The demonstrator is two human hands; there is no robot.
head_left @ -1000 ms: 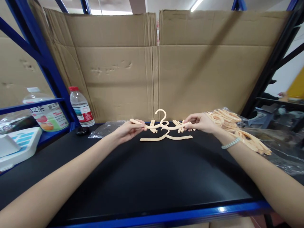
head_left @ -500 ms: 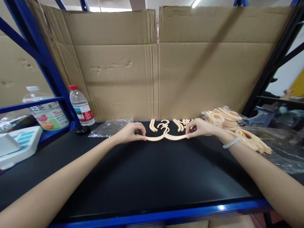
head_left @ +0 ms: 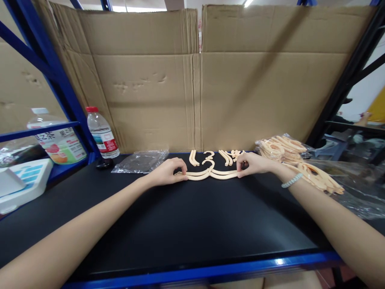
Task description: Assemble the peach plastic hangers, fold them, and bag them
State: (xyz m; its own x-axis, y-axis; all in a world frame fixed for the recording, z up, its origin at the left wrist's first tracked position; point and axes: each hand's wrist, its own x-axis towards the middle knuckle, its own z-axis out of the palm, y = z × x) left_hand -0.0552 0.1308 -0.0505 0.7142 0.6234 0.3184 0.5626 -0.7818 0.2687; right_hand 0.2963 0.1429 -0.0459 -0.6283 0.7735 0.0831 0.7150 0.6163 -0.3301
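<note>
Hangers (head_left: 197, 178), two of them, lie one close behind the other on the black tabletop (head_left: 198, 224), midway along its far edge and a little in from it. On my feed, the left hand (head_left: 168, 171) curls its fingers and brings its thumb in on the left ends; the right hand (head_left: 254, 163) pinches the right ends, thumb and fingertips nearly meeting. I cannot tell from here how firmly either grips the rear one. Between the pair and the far edge sit short bars (head_left: 194, 158), more bars (head_left: 225, 157) to their right, a loose hook (head_left: 209, 154) between the two groups, and small parts (head_left: 236, 153). A clear bag (head_left: 141, 161) lies along the far edge at left, near a red-capped bottle (head_left: 102, 134) at the far left corner. Packs (head_left: 279, 147) crowd the far right corner.
</note>
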